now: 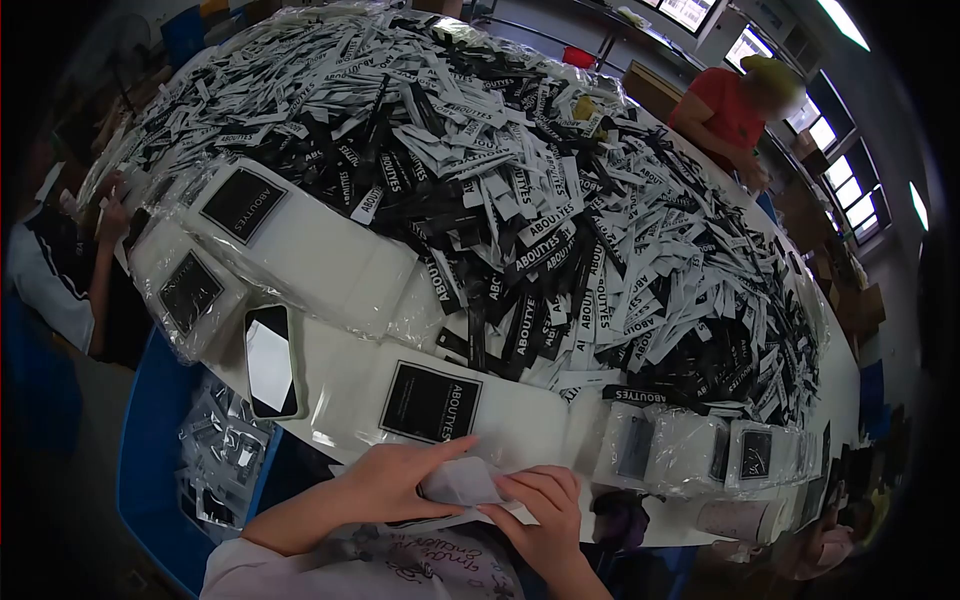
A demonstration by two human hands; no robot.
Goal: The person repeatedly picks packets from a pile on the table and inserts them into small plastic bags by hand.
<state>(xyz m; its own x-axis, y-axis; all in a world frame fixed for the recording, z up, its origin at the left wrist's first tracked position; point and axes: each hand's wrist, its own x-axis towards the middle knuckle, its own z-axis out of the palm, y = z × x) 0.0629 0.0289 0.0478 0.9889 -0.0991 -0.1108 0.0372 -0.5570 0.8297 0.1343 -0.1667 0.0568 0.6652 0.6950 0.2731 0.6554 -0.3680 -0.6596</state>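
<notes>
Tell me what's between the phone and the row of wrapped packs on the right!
The head view shows a white pack with a black ABOUTYES label between the phone and the wrapped packs.

Packets [560, 215] are lying heaped on a table [668, 518], a person [722, 115] appearing beyond at right. Nearest, a pouch [460, 483] is resting between left hand [400, 485] and right hand [540, 503], before a stack [520, 410]; wrapped packs [690, 447] are sitting to its right, a phone [271, 362] to its left.

light: 2 ceiling tubes [845, 22], windows [859, 211] glaring | edges: dim, bowed | corners: black
</notes>
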